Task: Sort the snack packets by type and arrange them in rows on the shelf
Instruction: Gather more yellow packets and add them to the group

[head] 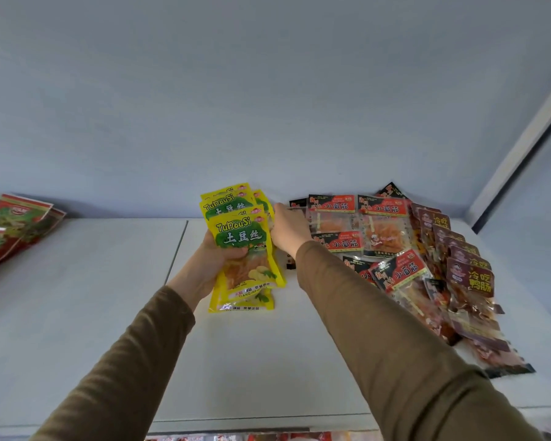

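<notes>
My left hand (218,254) grips a fanned stack of yellow TuDouSi packets (240,233) above the white shelf (109,313), thumb across the front packet. My right hand (288,229) reaches past the stack's right side; its fingertips are at the back packets, and what they hold is hidden. To the right lie several red-and-black packets (385,227) in rough rows. Further right, dark purple packets (468,275) overlap in a line running toward me.
A pile of red-and-green packets (13,230) lies at the shelf's far left. The wall stands close behind the packets, and a side panel (522,148) closes the right end. More packets show on a lower shelf (268,437) at the bottom edge.
</notes>
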The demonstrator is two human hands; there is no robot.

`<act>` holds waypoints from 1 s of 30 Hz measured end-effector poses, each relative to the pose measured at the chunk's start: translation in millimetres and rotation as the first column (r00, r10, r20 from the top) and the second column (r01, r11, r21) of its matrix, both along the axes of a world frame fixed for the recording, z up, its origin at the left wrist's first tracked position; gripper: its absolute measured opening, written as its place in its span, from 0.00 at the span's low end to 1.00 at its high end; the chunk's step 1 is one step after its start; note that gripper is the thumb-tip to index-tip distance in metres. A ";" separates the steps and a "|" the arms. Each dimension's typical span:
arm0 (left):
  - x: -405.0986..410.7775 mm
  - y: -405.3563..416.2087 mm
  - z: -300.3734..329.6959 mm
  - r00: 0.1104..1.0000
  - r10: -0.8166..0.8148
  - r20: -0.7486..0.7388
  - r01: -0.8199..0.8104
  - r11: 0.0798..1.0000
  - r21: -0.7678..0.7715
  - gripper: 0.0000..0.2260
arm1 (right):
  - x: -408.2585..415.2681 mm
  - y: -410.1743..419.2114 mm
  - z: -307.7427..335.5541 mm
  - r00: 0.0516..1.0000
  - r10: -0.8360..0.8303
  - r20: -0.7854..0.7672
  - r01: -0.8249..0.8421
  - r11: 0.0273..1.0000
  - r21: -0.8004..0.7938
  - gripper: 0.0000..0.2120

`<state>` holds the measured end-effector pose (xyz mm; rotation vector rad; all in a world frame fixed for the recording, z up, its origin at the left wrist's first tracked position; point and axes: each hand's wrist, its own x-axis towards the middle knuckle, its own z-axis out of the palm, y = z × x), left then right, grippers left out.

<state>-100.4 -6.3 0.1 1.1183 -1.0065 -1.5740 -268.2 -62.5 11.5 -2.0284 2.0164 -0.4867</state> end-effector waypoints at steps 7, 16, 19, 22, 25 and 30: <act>19.3 7.8 -6.5 0.999 0.043 -0.027 -0.044 0.997 -0.059 0.30 | 6.9 17.7 -2.5 0.757 -0.080 0.648 0.046 0.996 0.070 0.11; 10.8 20.5 -19.8 0.973 0.191 -0.128 -0.205 0.973 -0.107 0.25 | 24.7 55.3 -14.9 0.476 -0.036 0.879 -0.210 0.966 0.153 0.20; 4.7 24.1 -22.9 0.972 0.211 -0.106 -0.224 0.965 -0.134 0.24 | 30.3 63.3 -28.3 0.361 -0.014 0.933 -0.157 0.985 0.075 0.17; 0.4 24.8 -21.8 0.969 0.225 -0.097 -0.238 0.957 -0.163 0.27 | 35.4 64.6 -32.6 0.312 -0.005 0.950 -0.128 0.991 0.048 0.17; 0.0 26.1 -18.1 0.968 0.241 -0.066 -0.249 0.945 -0.210 0.35 | 40.8 63.5 -34.0 0.263 -0.040 0.964 -0.087 0.994 0.065 0.20; 7.2 31.1 -12.5 0.951 0.307 0.044 -0.287 0.924 -0.252 0.35 | 53.4 62.3 -35.3 0.114 -0.096 0.989 -0.072 0.992 0.104 0.19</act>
